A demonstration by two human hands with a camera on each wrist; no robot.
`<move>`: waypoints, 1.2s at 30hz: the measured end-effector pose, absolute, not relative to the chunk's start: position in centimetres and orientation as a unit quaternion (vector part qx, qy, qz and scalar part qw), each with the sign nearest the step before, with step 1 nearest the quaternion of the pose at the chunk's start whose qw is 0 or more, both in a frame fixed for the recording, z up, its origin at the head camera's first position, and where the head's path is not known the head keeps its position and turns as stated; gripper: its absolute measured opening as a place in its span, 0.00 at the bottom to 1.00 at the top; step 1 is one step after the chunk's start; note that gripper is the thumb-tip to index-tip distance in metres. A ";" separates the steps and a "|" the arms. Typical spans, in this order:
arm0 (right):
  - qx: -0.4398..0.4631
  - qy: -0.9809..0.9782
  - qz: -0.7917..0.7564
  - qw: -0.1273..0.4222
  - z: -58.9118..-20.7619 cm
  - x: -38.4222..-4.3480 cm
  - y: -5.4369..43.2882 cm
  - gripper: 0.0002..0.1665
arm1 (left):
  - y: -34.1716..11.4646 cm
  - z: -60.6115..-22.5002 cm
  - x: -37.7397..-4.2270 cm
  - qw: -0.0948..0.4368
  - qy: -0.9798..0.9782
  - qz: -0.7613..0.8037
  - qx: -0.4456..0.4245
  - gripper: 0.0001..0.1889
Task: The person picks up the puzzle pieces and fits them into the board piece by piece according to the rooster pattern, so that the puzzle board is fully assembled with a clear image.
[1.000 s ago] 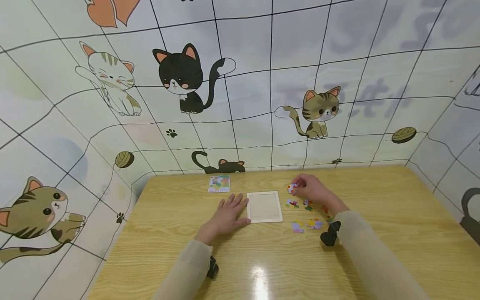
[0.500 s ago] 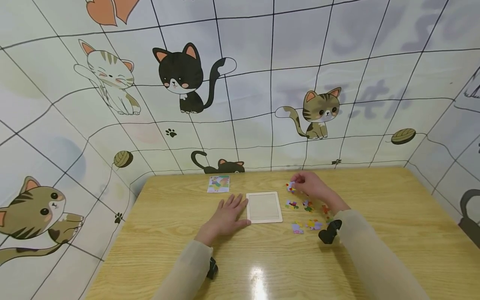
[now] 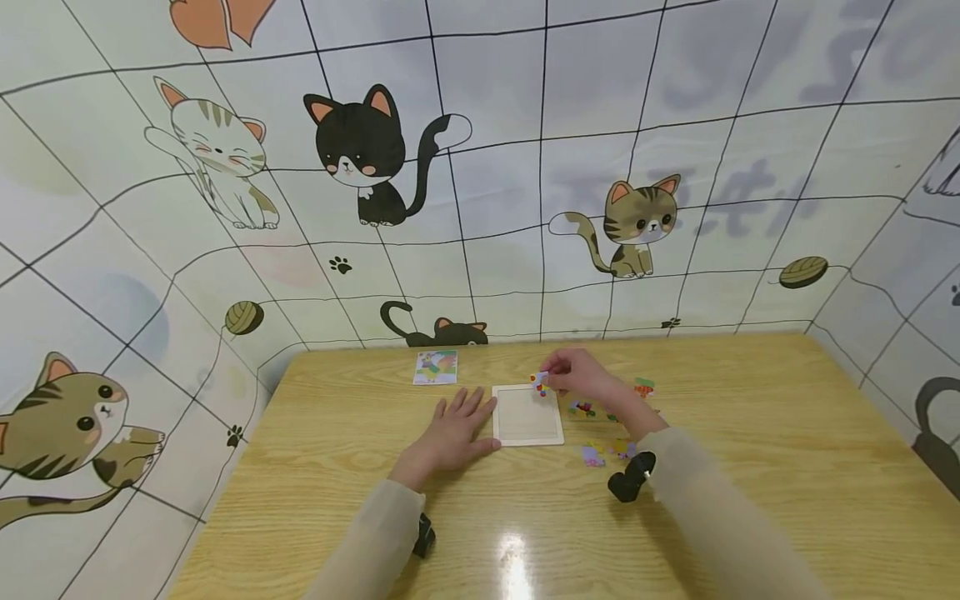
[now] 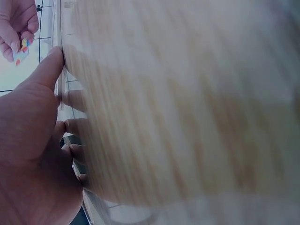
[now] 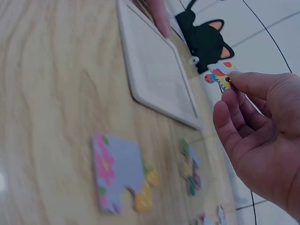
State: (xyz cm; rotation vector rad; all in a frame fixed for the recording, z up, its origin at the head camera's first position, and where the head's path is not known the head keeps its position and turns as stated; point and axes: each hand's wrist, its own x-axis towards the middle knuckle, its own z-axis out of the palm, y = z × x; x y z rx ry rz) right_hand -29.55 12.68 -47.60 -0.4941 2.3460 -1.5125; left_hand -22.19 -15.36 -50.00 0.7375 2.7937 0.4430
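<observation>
My right hand (image 3: pixel 581 375) pinches a jigsaw puzzle piece (image 3: pixel 540 383) between thumb and fingertips, above the far right corner of a pale square puzzle frame (image 3: pixel 527 442). In the right wrist view the piece (image 5: pixel 220 75) shows red, yellow and blue print on a light ground. My left hand (image 3: pixel 455 431) lies palm down with fingers spread on the table, its thumb and fingertips at the frame's left edge. The left wrist view shows the left thumb (image 4: pixel 49 70) straight against the table. The frame's inside is bare.
Loose puzzle pieces lie right of the frame, among them a pink-flowered piece (image 3: pixel 592 455), a dark-patterned piece (image 3: pixel 581 408) and an orange piece (image 3: pixel 643 387). A square picture card (image 3: pixel 435 367) is at the table's back left. A cat-printed wall covering (image 3: pixel 502 275) rises behind the wooden table (image 3: pixel 337 433).
The right hand has lifted the puzzle piece off the table and carried it left to over the frame's far right corner. My left hand has stayed in place.
</observation>
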 end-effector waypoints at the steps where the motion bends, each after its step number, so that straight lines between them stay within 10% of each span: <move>1: -0.169 0.817 -0.529 0.158 -47.8 -29.4 12.2 0.10 | -15.3 -50.0 -22.2 0.110 0.951 0.148 0.250 0.39; 36: -0.124 0.902 -0.411 0.047 -50.2 -28.4 5.6 0.09 | -15.4 -49.8 -22.1 0.118 0.948 0.142 0.258 0.39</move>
